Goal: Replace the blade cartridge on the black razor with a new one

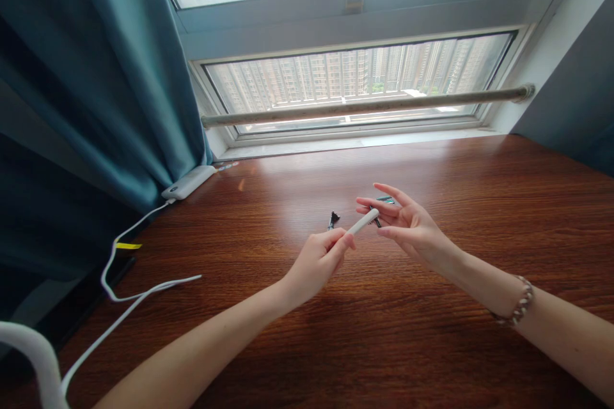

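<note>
My left hand (326, 259) is closed around a slim white handle (361, 223), which points up and to the right. A small dark crosswise piece with a toothed edge (376, 220) sits at the handle's tip, rather like a razor head. Around that tip my right hand (407, 227) is open, its fingers spread and its thumb close to the dark piece. Whether the thumb touches it, I cannot tell. Just beyond my left hand lies a small black object with a flared top (334, 220). A dark, teal-tinted item (385, 200) is partly hidden behind my right fingers.
Under the hands is a brown wood-grain table (268, 204). At its far left lies a white block (189, 182) with a white cable (109, 268) running towards me. A blue curtain (110, 64) hangs on the left. A rail (364, 107) crosses the window behind.
</note>
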`<act>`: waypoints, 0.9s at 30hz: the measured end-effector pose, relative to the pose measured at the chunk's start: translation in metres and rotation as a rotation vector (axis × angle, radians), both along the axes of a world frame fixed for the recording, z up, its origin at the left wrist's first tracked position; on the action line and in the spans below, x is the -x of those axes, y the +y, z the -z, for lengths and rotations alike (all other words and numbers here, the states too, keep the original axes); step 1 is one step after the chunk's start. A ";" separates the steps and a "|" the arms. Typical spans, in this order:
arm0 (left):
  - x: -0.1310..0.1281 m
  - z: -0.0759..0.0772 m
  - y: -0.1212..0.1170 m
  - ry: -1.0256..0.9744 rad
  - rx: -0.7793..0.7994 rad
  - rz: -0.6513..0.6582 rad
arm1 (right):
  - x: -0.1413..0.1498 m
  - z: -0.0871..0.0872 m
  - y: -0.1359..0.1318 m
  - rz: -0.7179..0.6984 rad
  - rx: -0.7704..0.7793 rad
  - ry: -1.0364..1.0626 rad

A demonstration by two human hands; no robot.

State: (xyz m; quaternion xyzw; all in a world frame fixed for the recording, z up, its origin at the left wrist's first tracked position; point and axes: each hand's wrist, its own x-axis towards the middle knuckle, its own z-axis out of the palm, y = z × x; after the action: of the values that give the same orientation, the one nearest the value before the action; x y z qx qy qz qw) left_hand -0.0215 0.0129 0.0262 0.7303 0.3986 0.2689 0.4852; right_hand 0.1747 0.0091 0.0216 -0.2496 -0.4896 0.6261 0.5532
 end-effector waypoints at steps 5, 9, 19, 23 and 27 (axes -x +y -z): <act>0.000 0.003 0.003 0.016 -0.029 -0.070 | -0.002 0.004 0.001 -0.030 -0.018 0.008; -0.001 0.002 0.002 -0.028 -0.014 -0.070 | -0.001 0.003 0.000 -0.028 -0.006 0.018; -0.001 0.000 0.001 -0.077 0.028 -0.083 | -0.001 0.000 -0.001 -0.039 -0.066 -0.052; -0.004 0.000 0.000 -0.281 0.315 -0.026 | 0.001 0.001 -0.006 -0.069 -0.087 -0.178; -0.007 0.001 -0.001 -0.374 0.547 -0.026 | 0.009 0.003 -0.014 -0.162 -0.166 -0.215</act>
State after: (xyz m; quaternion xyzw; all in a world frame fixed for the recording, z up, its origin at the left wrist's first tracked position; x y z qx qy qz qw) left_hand -0.0148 0.0121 0.0249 0.5057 0.3693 0.2878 0.7246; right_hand 0.1659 -0.0052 0.0187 -0.2283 -0.6146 0.5958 0.4638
